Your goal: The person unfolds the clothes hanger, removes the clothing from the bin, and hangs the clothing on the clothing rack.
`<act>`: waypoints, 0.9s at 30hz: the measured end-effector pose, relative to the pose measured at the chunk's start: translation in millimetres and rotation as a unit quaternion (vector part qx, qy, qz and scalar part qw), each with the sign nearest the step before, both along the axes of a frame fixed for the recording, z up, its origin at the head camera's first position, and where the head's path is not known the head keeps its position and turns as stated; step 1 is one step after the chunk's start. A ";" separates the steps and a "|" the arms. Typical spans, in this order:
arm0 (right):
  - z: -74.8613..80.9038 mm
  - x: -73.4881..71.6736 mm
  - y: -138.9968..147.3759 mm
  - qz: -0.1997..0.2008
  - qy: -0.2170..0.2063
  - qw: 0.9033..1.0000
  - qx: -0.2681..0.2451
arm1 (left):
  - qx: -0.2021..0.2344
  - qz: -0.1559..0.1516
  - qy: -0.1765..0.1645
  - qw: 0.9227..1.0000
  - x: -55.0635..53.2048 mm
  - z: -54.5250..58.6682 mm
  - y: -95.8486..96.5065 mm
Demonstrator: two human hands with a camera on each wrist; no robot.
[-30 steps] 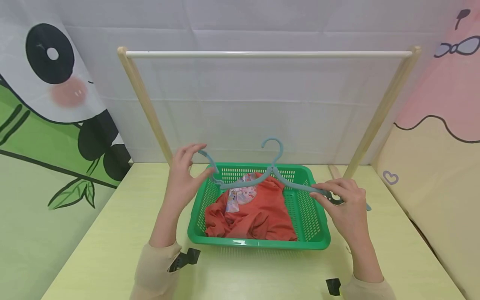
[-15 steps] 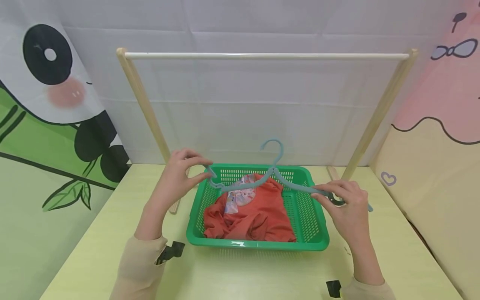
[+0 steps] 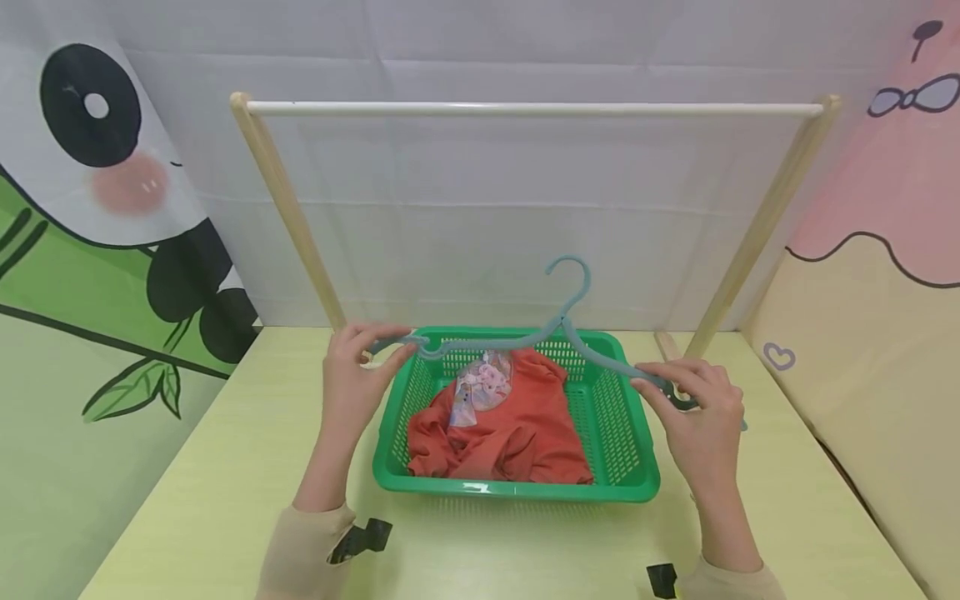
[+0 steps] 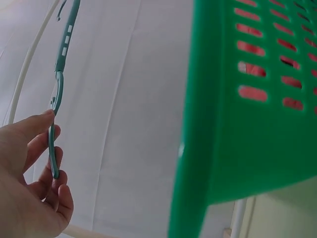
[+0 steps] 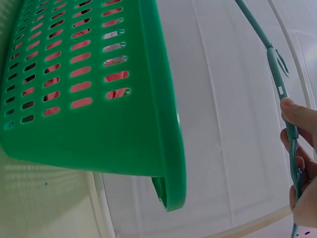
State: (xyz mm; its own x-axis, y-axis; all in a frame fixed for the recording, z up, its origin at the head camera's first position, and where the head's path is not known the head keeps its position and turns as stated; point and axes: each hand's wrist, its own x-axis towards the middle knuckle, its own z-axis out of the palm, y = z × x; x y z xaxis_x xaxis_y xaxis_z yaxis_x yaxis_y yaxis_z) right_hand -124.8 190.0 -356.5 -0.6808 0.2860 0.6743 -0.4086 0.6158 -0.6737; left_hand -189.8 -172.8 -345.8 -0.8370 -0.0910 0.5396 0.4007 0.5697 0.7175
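A blue-green plastic clothes hanger is held above the green basket, its hook pointing up and its right end lower than its left. My left hand pinches the hanger's left end between thumb and fingers, which the left wrist view also shows. At the other arm of the hanger, my right hand grips near the end with thumb and fingers. Below, a crumpled orange-red garment with a pale printed patch lies inside the green basket. In the right wrist view the hanger runs up from my fingers.
Behind the basket stands a clothes rack with a white rail and wooden posts. The pale yellow table extends around the basket. A light cloth backdrop hangs behind, with cartoon-printed panels at both sides.
My left hand first closed on the hanger's left end, then shifted left and down, while that side of the hanger rose and its hook swung up and right. The right hand kept its grip.
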 end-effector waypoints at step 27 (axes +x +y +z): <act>-7.0 -2.0 -3.9 0.034 0.027 0.998 0.038 | -0.103 -0.097 -0.039 0.989 14.6 20.8 13.6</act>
State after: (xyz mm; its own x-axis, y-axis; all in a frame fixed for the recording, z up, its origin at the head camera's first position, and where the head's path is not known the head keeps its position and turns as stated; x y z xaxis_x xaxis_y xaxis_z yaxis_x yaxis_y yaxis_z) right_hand -126.7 186.0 -363.5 -0.6598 0.1859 0.7281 -0.4856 0.6340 -0.6019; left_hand -175.2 -159.2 -325.0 -0.8673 0.1810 0.4637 0.4656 0.6247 0.6269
